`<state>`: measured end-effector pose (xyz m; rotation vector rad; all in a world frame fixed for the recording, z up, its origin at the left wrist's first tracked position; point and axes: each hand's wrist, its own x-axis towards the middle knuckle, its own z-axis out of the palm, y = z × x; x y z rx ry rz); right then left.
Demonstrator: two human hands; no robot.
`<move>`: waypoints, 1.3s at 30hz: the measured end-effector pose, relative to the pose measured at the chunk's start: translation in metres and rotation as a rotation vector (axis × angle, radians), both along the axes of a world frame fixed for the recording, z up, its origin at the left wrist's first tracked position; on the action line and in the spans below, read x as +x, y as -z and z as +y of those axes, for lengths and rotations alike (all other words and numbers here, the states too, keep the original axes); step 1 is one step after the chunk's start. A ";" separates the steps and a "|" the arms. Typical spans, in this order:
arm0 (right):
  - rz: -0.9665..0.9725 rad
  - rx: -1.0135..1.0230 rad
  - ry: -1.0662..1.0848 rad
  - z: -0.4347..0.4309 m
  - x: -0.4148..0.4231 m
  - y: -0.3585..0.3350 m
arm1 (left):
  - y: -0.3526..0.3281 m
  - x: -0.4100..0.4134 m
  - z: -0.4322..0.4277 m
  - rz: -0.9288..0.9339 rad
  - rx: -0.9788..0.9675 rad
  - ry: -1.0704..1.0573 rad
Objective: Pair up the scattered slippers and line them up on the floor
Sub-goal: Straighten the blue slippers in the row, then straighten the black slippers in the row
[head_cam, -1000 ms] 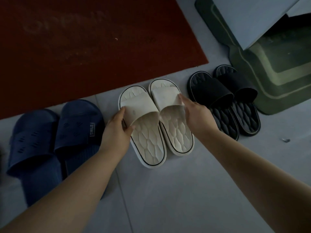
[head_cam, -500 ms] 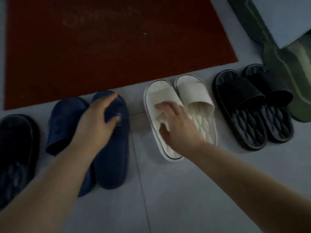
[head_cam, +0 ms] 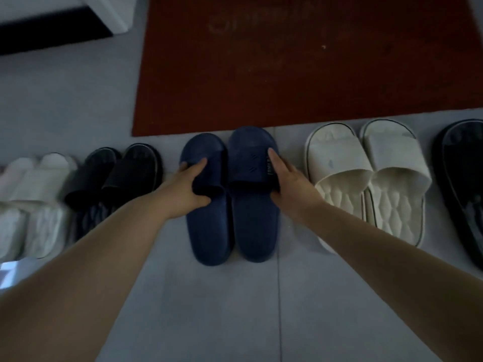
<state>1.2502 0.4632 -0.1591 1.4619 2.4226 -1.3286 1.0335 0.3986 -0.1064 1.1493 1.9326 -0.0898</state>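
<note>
Left hand (head_cam: 192,184) clamps left navy slipper (head_cam: 209,231) by its strap; right hand (head_cam: 290,184) flanks right navy slipper (head_cam: 254,226) (grip unclear); both lie lengthwise along the fingers.

Left hand (head_cam: 190,186), right hand (head_cam: 290,182), navy slippers (head_cam: 253,226)

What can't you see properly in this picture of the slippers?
All in the head view:
- Right edge: black slipper, cut off by the frame; no partner visible.
- Far left: white pair, blurred.
- Right navy slipper: its label is partly covered by the right hand, unreadable.
- Red mat: lettering too faint and dim.
</note>
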 end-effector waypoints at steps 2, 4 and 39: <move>-0.019 0.005 0.012 -0.003 0.000 -0.002 | -0.003 0.002 0.000 -0.013 -0.037 0.010; -0.038 0.020 0.035 -0.007 -0.002 -0.003 | -0.002 0.000 0.002 -0.005 -0.061 0.039; -0.471 0.089 0.300 -0.120 -0.300 -0.029 | 0.018 -0.310 -0.079 -0.023 0.290 0.365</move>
